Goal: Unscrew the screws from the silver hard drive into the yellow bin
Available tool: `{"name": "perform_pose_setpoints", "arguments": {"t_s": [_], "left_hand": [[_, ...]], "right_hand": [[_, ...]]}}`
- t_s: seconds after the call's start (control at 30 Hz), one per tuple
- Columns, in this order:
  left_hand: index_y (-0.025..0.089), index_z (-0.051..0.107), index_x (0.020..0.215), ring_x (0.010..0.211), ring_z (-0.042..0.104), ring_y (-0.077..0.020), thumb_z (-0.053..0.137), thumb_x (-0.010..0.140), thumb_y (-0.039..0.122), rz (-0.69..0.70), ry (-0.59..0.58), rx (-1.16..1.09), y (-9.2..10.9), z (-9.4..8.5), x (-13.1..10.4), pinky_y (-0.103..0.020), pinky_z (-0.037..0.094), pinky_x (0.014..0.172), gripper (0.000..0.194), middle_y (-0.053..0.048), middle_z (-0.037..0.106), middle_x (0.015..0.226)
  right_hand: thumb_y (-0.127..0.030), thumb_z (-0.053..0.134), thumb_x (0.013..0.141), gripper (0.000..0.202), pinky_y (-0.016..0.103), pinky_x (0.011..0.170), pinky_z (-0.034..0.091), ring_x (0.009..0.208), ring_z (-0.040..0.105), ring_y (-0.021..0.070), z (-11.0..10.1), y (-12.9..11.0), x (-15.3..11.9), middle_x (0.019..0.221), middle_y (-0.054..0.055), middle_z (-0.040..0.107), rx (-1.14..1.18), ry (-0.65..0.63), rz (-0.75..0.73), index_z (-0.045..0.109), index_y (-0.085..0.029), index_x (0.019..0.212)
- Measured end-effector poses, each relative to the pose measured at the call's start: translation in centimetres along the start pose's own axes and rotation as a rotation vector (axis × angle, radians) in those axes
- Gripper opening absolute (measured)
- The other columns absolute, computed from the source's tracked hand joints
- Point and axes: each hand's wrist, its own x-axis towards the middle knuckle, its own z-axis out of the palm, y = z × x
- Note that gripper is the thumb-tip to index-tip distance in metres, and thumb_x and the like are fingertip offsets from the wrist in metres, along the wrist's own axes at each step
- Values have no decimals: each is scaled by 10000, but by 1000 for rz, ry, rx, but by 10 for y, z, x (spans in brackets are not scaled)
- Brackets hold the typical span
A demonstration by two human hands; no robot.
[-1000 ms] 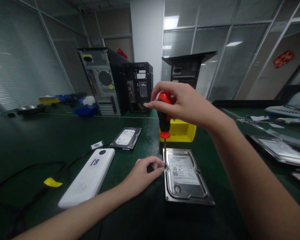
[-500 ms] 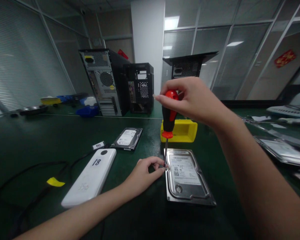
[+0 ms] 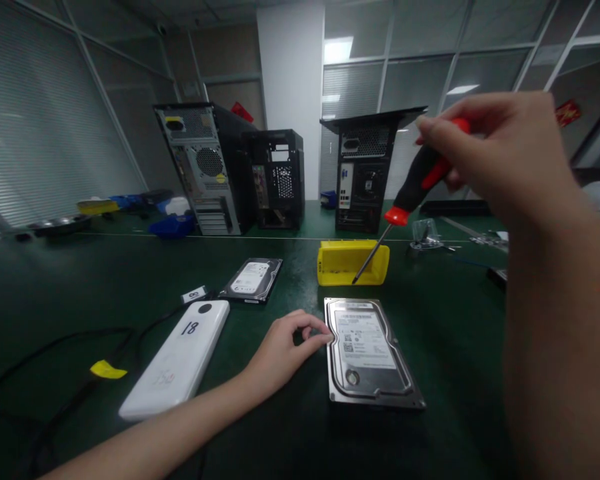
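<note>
A hard drive (image 3: 363, 347) with a silver casing and white label lies flat on the green table. At its left edge my left hand (image 3: 293, 343) has thumb and forefinger pinched together, the tips touching the rim; anything between them is too small to make out. My right hand (image 3: 495, 147) is raised at the upper right, fingers wrapped around the top of a red-and-black screwdriver (image 3: 415, 183). The screwdriver slants down to the left, its tip in the air above the drive and in front of a yellow bin (image 3: 353, 273) lying behind it.
A second hard drive (image 3: 253, 280) lies left of centre. Nearer me is a white power bank (image 3: 177, 360) with a black cable (image 3: 65, 333). Several computer cases (image 3: 220, 173) stand at the back. A blue tray (image 3: 171, 227) and loose clear plastic parts (image 3: 425, 233) lie farther off.
My right hand has lifted the screwdriver off the hard drive's left edge and swung it up and right, tilting it. My left hand has stayed at the drive's edge.
</note>
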Motion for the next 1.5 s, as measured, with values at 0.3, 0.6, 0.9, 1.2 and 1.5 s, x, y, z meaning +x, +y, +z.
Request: {"name": "perform_pose_setpoints", "arguments": {"t_s": [0.3,0.6,0.9,1.2,1.5], "left_hand": [[168,701,894,647,469,-146,575,861,360,-9,9,36,23,-15,6,-241,362,616,232,34,490,654],[140,652,969,869,584,-187,496,952,213,580,7,1039,50,-26,84,-292,400,726,174,-60,649,958],[47,655,894,812,631,-233,464,900,25,644,-117,1320,26,20,132,-359,404,764,192,-155,673,875],[104,615,998,849,638,-172,568,929,265,283,-168,1322,8,20,132,-353,534,770,182,-58,646,968],[132,584,1121,881,646,-188,518,955,333,87,-105,1147,6,14,130,-391,538,798,269,-67,647,1017]], "right_hand": [[-379,638,770,282,259,413,382,385,492,96,-5,26,10,597,81,616,22,38,136,695,-108,825],[-444,610,759,303,254,394,403,374,505,115,-11,42,11,524,25,572,-2,122,171,684,-150,765],[-489,645,724,335,277,401,417,393,518,123,-50,57,4,555,49,614,-59,103,259,701,-163,773],[-437,628,757,291,257,390,420,389,520,113,-43,55,6,531,44,607,-2,38,221,688,-152,745],[-446,619,752,298,255,383,410,360,505,113,-37,56,8,519,32,600,-8,24,156,680,-155,729]]}}
